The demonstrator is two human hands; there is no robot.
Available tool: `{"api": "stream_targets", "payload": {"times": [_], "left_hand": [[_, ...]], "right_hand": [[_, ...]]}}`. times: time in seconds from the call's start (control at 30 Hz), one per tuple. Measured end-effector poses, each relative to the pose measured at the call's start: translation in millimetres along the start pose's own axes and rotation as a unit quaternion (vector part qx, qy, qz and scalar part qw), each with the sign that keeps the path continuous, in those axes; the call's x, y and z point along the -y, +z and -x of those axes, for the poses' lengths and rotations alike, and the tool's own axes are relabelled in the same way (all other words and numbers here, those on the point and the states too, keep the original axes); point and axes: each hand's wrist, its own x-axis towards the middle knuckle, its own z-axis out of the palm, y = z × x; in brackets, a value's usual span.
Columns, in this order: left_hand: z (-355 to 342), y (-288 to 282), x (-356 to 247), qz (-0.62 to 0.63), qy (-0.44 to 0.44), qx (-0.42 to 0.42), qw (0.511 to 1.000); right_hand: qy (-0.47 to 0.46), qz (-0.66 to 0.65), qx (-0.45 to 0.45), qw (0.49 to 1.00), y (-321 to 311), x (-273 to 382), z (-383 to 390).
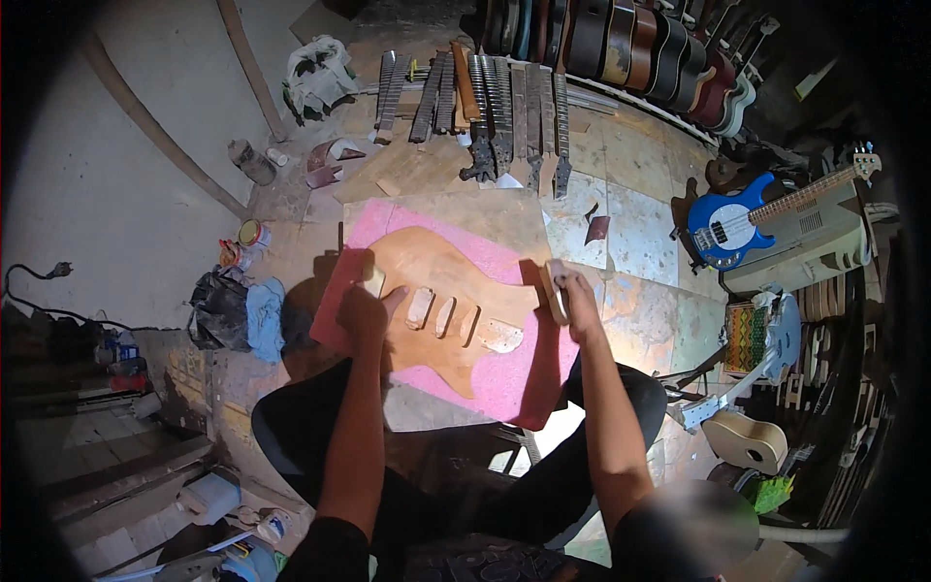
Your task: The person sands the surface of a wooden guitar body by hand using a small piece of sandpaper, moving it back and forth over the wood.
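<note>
An unfinished wooden electric guitar body (427, 262) lies on a pink foam pad (509, 254). Three slots and a neck pocket are cut into its face. My left hand (364, 312) grips the body's left end, thumb on top and the other fingers partly hidden in shade. Beyond the body's right end, my right hand (580, 307) is closed round a small pale sanding block (556, 291), held upright and apart from the wood. The block's working face cannot be made out well.
Guitar necks (495, 112) lie in a row beyond the pad. A scrap of dark red sandpaper (597, 228) is on the floor. A blue bass guitar (734, 221) leans at the right. A blue cloth (264, 315) and an open tin (253, 233) sit at the left.
</note>
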Motion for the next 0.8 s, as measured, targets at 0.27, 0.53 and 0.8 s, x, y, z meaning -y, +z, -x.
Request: {"api": "stream_targets", "payload": {"times": [0.27,0.53,0.8], "left_hand": [[-48,-16,-86,0.082,0.204,0.128,0.967],[-13,1,-72,0.022,0.268,0.030,0.963],[21,4,-53,-0.008,0.265,0.015,0.964]], "right_hand": [[0.101,-0.069,-0.156,0.980,11,-50,131],[0.104,-0.061,-0.062,0.991,45,-68,223],[-0.309,0.468,0.022,0.827,82,-52,200]]}}
